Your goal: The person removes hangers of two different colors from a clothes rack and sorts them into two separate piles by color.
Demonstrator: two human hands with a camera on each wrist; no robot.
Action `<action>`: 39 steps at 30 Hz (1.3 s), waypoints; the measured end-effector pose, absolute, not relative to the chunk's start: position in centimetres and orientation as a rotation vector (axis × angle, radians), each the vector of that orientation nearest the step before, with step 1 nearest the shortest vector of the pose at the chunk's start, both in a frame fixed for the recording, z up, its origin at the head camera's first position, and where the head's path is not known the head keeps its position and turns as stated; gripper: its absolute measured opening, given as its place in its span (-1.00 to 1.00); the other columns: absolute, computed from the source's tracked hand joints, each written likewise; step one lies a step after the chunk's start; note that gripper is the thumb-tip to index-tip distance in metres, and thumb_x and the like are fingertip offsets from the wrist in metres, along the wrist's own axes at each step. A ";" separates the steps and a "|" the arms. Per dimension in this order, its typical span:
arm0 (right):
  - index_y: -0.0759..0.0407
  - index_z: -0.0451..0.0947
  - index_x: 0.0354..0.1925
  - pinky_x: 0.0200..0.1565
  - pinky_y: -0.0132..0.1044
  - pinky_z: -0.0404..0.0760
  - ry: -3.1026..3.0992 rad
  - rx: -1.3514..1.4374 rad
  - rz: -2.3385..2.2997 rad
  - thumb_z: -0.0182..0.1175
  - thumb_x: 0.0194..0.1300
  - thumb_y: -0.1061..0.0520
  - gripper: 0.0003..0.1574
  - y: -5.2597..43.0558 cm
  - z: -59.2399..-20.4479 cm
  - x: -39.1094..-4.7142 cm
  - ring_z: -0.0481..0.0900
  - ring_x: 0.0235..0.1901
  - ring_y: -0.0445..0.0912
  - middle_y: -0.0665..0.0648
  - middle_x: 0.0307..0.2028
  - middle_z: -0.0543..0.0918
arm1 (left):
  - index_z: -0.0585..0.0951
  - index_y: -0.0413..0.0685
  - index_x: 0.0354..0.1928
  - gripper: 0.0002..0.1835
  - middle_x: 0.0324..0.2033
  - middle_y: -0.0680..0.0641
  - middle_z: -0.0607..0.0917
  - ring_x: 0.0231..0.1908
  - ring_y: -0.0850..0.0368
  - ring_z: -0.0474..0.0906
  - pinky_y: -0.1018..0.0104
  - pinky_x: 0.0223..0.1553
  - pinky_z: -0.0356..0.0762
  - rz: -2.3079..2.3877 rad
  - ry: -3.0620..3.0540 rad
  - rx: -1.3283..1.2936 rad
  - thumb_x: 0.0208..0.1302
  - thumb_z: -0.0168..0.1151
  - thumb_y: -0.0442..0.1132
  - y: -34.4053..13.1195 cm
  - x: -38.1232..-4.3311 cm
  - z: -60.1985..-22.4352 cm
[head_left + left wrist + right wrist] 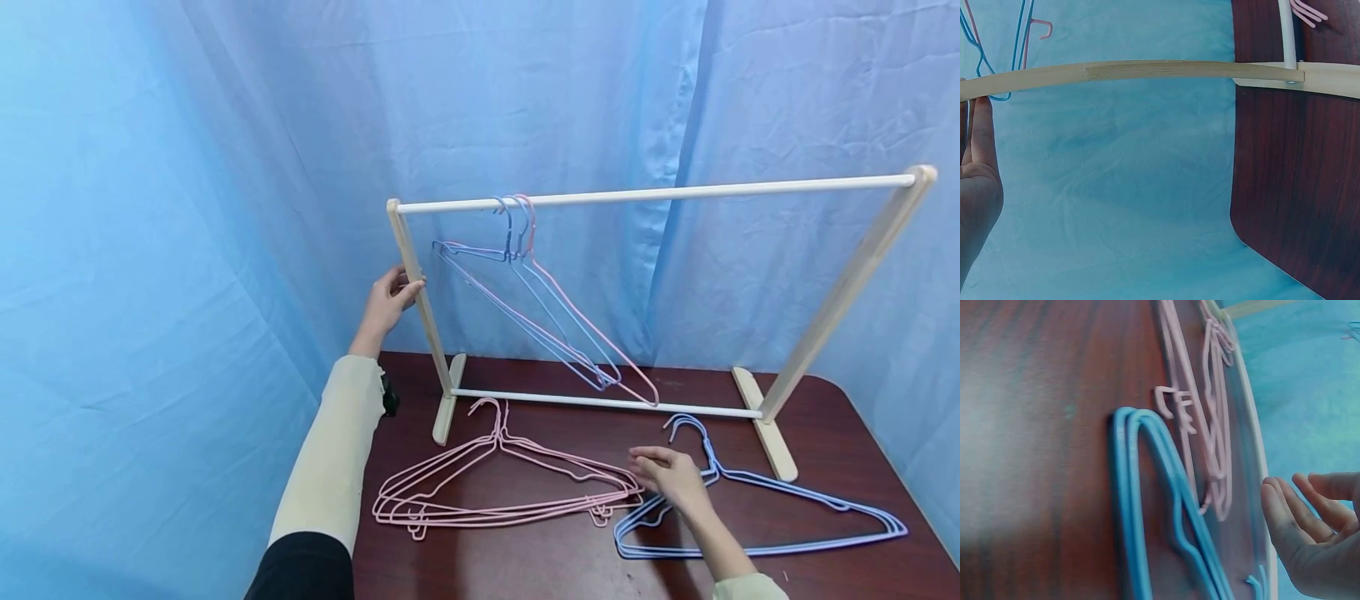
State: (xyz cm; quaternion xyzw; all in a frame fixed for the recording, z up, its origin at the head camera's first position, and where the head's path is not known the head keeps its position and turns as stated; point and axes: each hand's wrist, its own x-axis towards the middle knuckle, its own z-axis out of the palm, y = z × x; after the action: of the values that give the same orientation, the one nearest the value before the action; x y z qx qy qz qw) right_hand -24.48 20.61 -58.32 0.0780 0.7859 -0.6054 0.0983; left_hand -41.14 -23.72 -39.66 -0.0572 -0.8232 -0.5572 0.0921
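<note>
My left hand holds the left wooden post of a clothes rack partway up, thumb in front and fingers reaching behind. The left wrist view shows its fingers against that post. Over the table hangs my right hand, fingers loosely extended with nothing between them. In the head view it overlaps the left corner of a blue hanger stack. Several pink hangers lie flat to its left. The right wrist view has this hand apart from both the blue hangers and the pink ones.
Blue and pink hangers hang together near the left end of the white top rail. A white lower bar links the rack's feet, and the right post leans outward. Blue curtains surround the dark wooden table.
</note>
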 end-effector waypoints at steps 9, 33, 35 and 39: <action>0.58 0.42 0.21 -0.02 -0.26 0.75 2.333 0.145 -1.836 0.04 0.51 0.24 -0.53 20.7 -55.5 -25.2 0.71 -0.22 -0.38 0.47 0.08 0.64 | 0.42 -0.04 0.37 -0.48 0.19 -0.27 0.58 0.25 -0.16 0.52 -0.01 0.31 0.51 -1.686 -2.449 -0.151 0.46 0.16 -0.04 -23.8 -41.2 -39.7; 0.33 0.36 0.28 -0.07 -0.40 0.73 2.123 -0.233 -2.337 0.18 0.43 0.26 -0.49 19.6 -49.6 -24.5 0.74 -0.13 -0.31 -0.26 -0.13 0.74 | 0.43 -0.06 0.36 -0.48 0.18 -0.27 0.58 0.24 -0.16 0.53 -0.02 0.30 0.52 -1.682 -2.442 -0.161 0.45 0.17 -0.04 -23.8 -41.1 -39.7; 0.34 0.39 0.26 -0.07 -0.38 0.73 2.111 -0.273 -2.402 0.16 0.43 0.28 -0.52 19.5 -49.2 -24.3 0.75 -0.13 -0.29 -0.21 -0.11 0.75 | 0.42 -0.08 0.37 -0.46 0.18 -0.28 0.58 0.24 -0.17 0.52 -0.02 0.31 0.51 -1.681 -2.443 -0.159 0.46 0.17 -0.03 -23.8 -41.1 -39.7; 0.47 0.37 0.27 -0.08 -0.36 0.73 2.123 -0.308 -2.491 0.12 0.46 0.27 -0.51 19.4 -48.7 -24.1 0.77 -0.15 -0.24 -0.15 -0.11 0.77 | 0.42 -0.08 0.38 -0.45 0.19 -0.29 0.57 0.25 -0.18 0.52 -0.02 0.32 0.50 -1.693 -2.440 -0.158 0.45 0.17 -0.03 -23.7 -41.0 -39.6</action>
State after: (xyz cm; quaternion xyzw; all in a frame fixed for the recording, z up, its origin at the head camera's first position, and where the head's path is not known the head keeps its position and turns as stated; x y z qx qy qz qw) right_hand -24.10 19.36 -48.66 -0.0935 0.6441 -0.7557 -0.0731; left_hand -41.03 -23.73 -39.61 -0.0528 -0.8176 -0.5672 0.0839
